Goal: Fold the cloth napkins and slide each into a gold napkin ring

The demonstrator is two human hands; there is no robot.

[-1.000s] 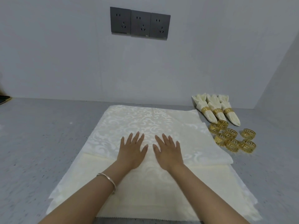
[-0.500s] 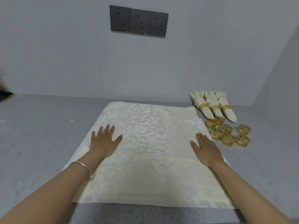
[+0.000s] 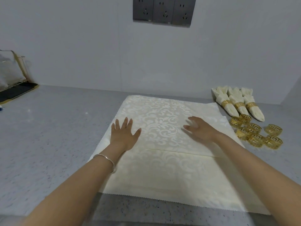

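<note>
We have the napkin (image 3: 164, 144) spread flat on the counter (image 3: 48, 144), patterned side up, with a fold edge running across it just nearer us than the hands; it looks as if the cloth lies doubled, or on top of a second napkin, we cannot tell which. Our left hand (image 3: 123, 136) rests palm down on the left part of the cloth, fingers spread wide and holding nothing, presumably to pin the fabric so it does not slide on the smooth counter. Our right hand (image 3: 200, 129) is over the right half, blurred; its fingers seem open and empty, but whether it touches the cloth we cannot tell. We judge this to be the flattening step ahead of a fold. Loose rings (image 3: 256, 132) sit in a cluster on the counter just beside the napkin's right edge, within easy reach of the right hand. Three finished napkins (image 3: 237, 101), each in its ring, lie side by side behind that cluster near the wall (image 3: 97, 46), out of the working area. Remaining: fold, then thread through a ring.
</note>
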